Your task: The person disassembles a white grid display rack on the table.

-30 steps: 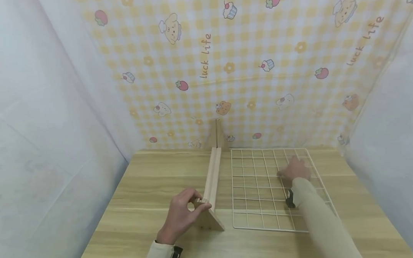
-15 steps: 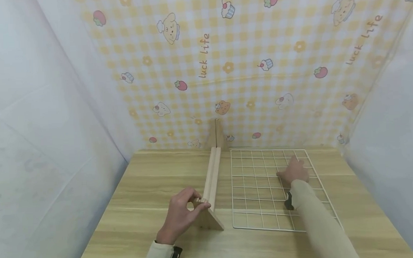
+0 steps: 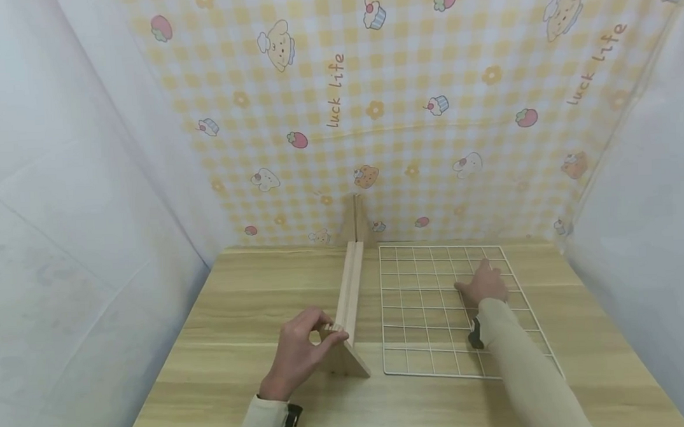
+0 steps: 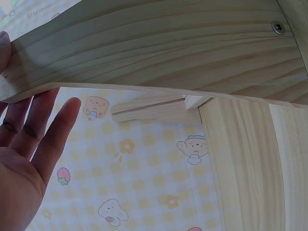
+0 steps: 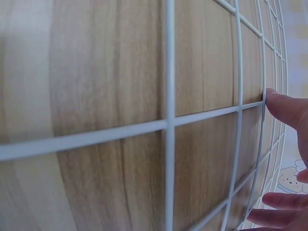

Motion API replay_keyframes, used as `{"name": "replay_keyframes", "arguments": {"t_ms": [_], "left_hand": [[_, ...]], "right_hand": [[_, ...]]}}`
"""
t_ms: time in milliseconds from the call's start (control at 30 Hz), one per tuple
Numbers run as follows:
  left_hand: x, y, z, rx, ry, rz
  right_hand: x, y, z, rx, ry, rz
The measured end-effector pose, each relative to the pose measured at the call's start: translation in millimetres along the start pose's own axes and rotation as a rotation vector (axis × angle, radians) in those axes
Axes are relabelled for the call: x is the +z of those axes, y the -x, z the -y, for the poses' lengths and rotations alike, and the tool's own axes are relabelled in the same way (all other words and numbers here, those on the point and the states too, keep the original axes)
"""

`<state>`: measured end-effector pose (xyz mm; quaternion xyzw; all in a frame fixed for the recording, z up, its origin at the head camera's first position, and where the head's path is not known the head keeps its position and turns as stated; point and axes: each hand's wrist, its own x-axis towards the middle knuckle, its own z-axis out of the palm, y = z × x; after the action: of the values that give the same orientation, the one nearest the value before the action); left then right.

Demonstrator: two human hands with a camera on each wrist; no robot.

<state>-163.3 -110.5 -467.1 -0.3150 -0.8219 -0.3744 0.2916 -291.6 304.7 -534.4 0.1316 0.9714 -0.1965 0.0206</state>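
Observation:
In the head view my left hand [image 3: 299, 352] pinches the top of the near end piece of a wooden stand [image 3: 351, 289] between thumb and fingers. The stand has a slotted rail running away from me and an upright slotted piece at its far end. The left wrist view shows the end board [image 4: 159, 48] with a screw in it and fingers along its end. My right hand [image 3: 485, 283] rests on a white wire grid panel [image 3: 421, 312], which lies flat to the right of the stand. Its fingers are spread, and the thumb touches a wire in the right wrist view.
A wood-grain tabletop [image 3: 237, 307] lies under everything. Behind it hangs a yellow checked cloth [image 3: 407, 140] with cartoon prints, close to the stand's far end. White sheets [image 3: 90, 218] hang along the left and right sides.

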Motion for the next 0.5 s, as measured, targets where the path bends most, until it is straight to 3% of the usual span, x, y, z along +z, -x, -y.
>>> {"name": "replay_keyframes", "arguments": {"t_ms": [367, 500], "left_hand": [[7.6, -2.0, -0.4, 0.0, -0.014, 0.016], [5.5, -5.9, -4.1, -0.022, 0.003, 0.061]], "right_hand": [[-1.0, -8, -15, 0.037, -0.05, 0.087], [-11.7, -6, -10, 0.021, -0.065, 0.063]]}}
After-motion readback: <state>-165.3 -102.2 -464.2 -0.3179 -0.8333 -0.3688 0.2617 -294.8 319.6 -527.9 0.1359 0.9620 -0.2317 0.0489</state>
